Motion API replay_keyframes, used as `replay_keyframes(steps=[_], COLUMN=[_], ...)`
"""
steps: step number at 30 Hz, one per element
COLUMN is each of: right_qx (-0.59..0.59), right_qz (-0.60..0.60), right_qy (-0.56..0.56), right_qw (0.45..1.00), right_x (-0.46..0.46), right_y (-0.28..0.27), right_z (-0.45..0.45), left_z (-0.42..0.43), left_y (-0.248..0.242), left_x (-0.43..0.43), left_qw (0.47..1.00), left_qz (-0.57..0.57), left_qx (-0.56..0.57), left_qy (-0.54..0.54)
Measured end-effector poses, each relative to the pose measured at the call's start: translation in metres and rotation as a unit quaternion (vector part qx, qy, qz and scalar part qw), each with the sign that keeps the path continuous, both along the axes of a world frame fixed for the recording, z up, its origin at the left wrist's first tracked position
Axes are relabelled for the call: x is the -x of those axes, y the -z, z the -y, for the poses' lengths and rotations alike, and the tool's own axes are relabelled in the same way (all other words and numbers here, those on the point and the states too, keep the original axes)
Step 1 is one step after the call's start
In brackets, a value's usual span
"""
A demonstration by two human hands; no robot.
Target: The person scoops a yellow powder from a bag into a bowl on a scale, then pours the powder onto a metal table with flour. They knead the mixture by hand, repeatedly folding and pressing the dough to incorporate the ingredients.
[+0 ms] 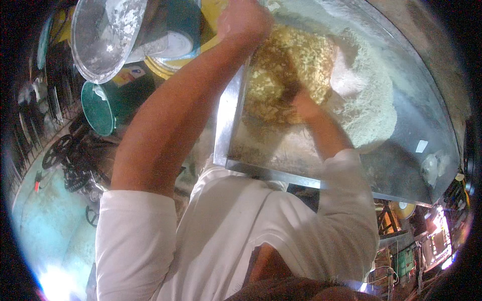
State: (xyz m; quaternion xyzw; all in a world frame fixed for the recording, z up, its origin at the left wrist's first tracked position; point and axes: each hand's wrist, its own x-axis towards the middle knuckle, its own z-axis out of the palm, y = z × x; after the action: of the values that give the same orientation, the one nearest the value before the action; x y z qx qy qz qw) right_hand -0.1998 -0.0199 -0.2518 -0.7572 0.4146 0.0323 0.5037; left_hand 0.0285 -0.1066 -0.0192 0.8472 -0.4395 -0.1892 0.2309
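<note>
My right hand (301, 99) reaches into a wet, yellow-brown mixture (271, 75) on a metal table (286, 150). Its fingers are sunk in the mixture and blurred, so their grip does not show. Pale flour-like powder (376, 94) banks around the right side of the mixture. My left hand (246, 20) is bent into a loose fist at the top, above the table's left rim. Whether it holds anything is hidden by the back of the hand. A smooth white lump (346, 81) lies between the mixture and the powder.
A clear, white-dusted container (107, 37) stands at the upper left, near a green bucket (98, 109) and a yellow-rimmed bucket (162, 67). A raised metal rim (230, 109) borders the table. A crumpled clear plastic bag (433, 165) lies on the table's right part.
</note>
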Motion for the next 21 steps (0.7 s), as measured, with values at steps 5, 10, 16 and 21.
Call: replay_keyframes(steps=[5,10,16,21], right_qx=[-0.029,0.28,-0.005,-0.065], right_qz=[-0.119,-0.299,-0.061,-0.071], right_qy=[-0.024,-0.171,-0.059,-0.002], right_qw=[0.992,0.896,0.996,0.995], right_x=[-0.028,-0.074,0.004,-0.018], right_y=[0.007,0.012,-0.029,0.009], right_z=[0.078,0.014,-0.008,0.074], left_z=[0.004,0.011,0.001,0.002], left_y=[-0.02,-0.039,-0.006,-0.008], left_x=[0.004,0.011,-0.002,0.003], left_qw=[0.997,0.993,0.999,0.999], left_qz=[-0.037,-0.052,-0.017,0.003], left_qx=[-0.063,-0.108,-0.042,-0.035], left_qy=[-0.017,-0.018,0.001,0.008])
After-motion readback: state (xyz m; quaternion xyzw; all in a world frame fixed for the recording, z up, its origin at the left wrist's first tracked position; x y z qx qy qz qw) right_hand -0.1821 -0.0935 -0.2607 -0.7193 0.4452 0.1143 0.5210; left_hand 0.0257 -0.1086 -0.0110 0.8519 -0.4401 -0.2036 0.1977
